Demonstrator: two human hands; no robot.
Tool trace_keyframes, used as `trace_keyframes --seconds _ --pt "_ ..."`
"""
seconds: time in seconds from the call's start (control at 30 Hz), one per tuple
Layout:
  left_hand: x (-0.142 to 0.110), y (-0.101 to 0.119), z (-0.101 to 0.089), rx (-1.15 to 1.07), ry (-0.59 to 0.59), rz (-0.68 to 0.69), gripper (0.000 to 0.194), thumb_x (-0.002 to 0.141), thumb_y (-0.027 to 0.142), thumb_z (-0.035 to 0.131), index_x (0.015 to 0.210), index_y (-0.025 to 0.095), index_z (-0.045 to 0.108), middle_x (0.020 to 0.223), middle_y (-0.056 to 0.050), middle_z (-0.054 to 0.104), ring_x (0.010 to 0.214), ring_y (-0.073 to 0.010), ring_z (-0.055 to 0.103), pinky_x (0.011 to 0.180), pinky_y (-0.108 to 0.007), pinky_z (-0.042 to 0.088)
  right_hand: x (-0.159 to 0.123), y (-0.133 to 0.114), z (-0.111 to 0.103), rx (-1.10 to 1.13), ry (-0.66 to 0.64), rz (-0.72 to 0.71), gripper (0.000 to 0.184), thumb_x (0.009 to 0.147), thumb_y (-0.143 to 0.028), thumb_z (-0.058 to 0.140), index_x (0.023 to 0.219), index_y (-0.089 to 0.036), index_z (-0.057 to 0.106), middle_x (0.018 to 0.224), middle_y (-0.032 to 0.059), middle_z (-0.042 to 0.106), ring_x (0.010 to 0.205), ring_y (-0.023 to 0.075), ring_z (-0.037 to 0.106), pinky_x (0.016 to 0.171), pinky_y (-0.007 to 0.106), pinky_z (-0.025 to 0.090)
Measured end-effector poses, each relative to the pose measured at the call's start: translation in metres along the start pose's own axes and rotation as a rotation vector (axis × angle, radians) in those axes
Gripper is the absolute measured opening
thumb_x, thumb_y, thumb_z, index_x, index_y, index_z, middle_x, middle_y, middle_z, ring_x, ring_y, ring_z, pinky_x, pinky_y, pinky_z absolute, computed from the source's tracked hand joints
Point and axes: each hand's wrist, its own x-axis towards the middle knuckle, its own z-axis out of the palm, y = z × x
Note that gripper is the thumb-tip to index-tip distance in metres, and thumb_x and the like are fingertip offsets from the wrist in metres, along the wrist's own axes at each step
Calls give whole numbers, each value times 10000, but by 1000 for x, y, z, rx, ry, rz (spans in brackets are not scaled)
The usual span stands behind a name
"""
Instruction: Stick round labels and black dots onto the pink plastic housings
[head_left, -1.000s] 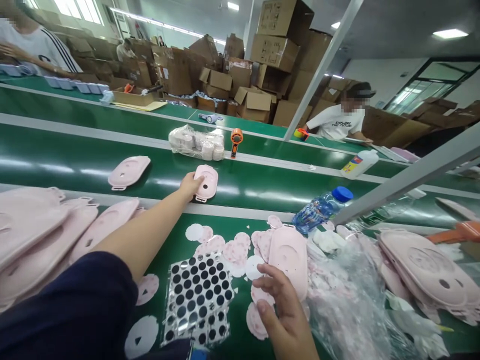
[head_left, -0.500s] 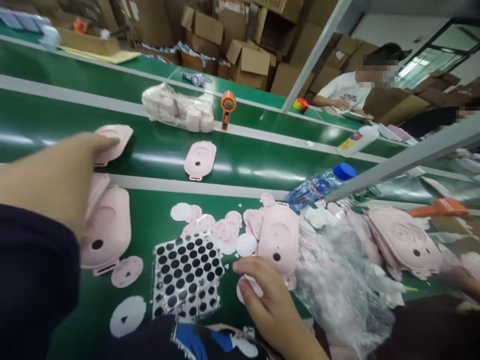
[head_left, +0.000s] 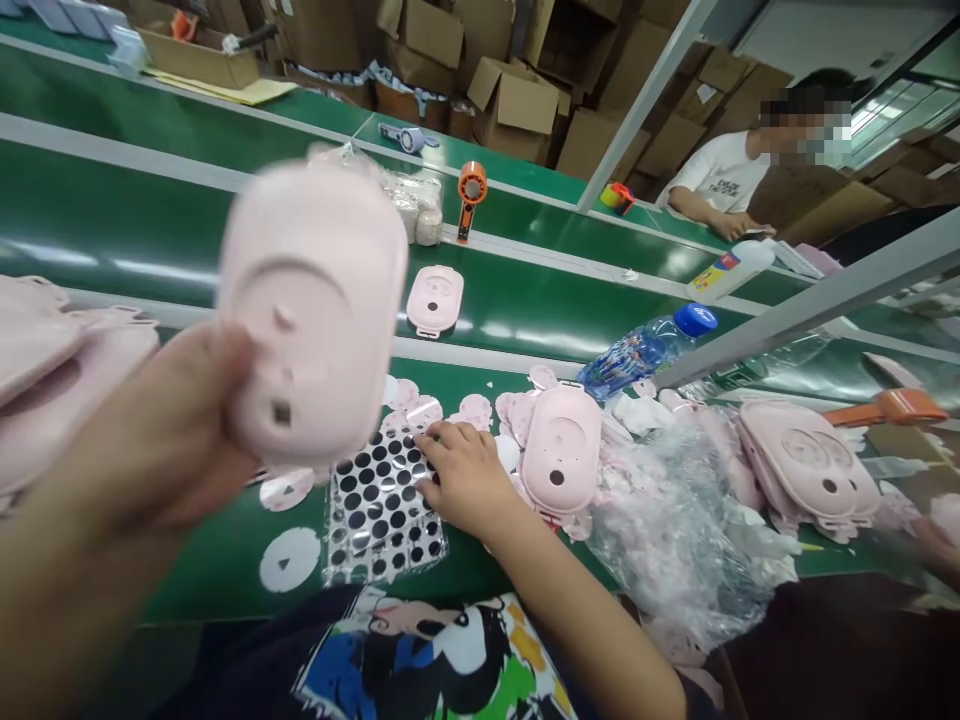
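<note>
Closest to the camera, the left hand (head_left: pixel 180 410) holds up a pale pink plastic panel (head_left: pixel 322 290), thumb on its face and fingers out of sight behind, closed on its lower left side. The panel is a rounded rectangle, smooth and matt, slightly blurred; a curved recess crosses its middle, with a small raised point under the arc and a small dark square opening near the lower end. It is clear of the green tabletop (head_left: pixel 217 585), tilted towards the camera

Below and beyond it, the right hand (head_left: pixel 469 480) reaches to a clear plastic-covered sheet of round black stickers (head_left: pixel 382 500), its fingers loosely curled and thumb apart from them, the tips at the sheet's right side; whether they pinch a sticker I cannot tell. A white paper-like disc with a triangular cutout (head_left: pixel 290 560) lies left of the sheet

Just right of that hand lies a pink panel bearing a black dot (head_left: pixel 561 445), beside a crumpled clear plastic bag of pink pieces (head_left: pixel 660 530). More pink panels are piled at the left (head_left: pixel 67 370) and right (head_left: pixel 810 455)

Farther off are a clear bottle with a blue cap (head_left: pixel 637 350), another dotted pink panel (head_left: pixel 435 300) lying on a green surface, an orange handheld fan (head_left: pixel 471 200), and a person in a white T-shirt (head_left: pixel 724 180)
</note>
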Motion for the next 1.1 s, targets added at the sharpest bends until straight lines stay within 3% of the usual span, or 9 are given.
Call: trace_keyframes --seconds 0.07,0.13,0.27,0.37,0.47,0.6,0.77,0.93,1.1 --pt "-41 -28 -4 -26 34 -140 433 778 252 756 1187 129 681 1195 -133 709 1209 -342 600 997 -471 499 2 0 -1 -15 -10 -5 459 873 -347 672 1307 -222 591 1321 77 584 1208 297 461 1017 477 358" --pt "-57 -50 -5 -83 106 -264 398 798 243 737 1184 160 684 1160 -115 727 1125 -297 659 941 -403 556 4 0 -1 -24 -7 -8 369 867 -349 685 1212 -222 648 1245 72 614 1170 287 473 999 457 354" --pt "-44 -79 10 -246 203 -447 334 952 234 521 1243 127 644 1174 -129 719 1045 -244 695 895 -389 586 6 4 -4 -40 -14 -7 268 865 -352 692 1098 -219 692 1142 47 637 1120 257 494 979 427 337" --pt "-33 -97 13 -329 174 -428 390 996 254 412 1308 117 601 1203 -150 702 1071 -261 686 916 -423 575 5 7 -7 -57 -29 -13 240 893 -283 654 1126 -235 688 1128 35 642 1106 231 513 980 418 313" --pt "-28 -112 0 -400 95 -390 420 990 262 422 1370 138 552 1210 -154 697 1067 -280 689 913 -447 574 6 10 -8 -100 -40 -19 232 925 -224 601 1137 -250 692 1109 39 645 1089 222 526 973 424 297" --pt "-24 -119 -19 -462 -49 -376 473 980 261 437 1437 145 477 1246 -181 674 1095 -294 678 902 -445 577 12 10 -12 -198 -55 -78 184 938 -191 566 1027 -233 722 1074 43 644 1060 230 510 979 450 270" --pt "-21 -118 -26 -507 -121 -383 506 991 253 392 1480 124 409 1249 -214 664 1100 -329 673 841 -489 596 26 9 -22 -293 -129 -204 220 908 -93 547 916 -226 723 1032 37 657 1026 222 488 1010 461 227" --pt "-19 -121 -26 -477 -82 -400 480 987 247 409 1443 105 459 1302 -218 631 1133 -325 655 872 -482 586 39 7 -26 -297 -188 -251 221 864 -51 559 925 -200 711 1050 75 645 990 244 500 924 438 304" --pt "-18 -124 -25 -473 15 -424 416 967 263 483 1353 132 565 1265 -160 670 1189 -299 622 988 -442 530 24 12 -30 -171 -106 -231 176 886 -63 545 835 -191 655 1002 56 651 999 221 526 974 434 307"
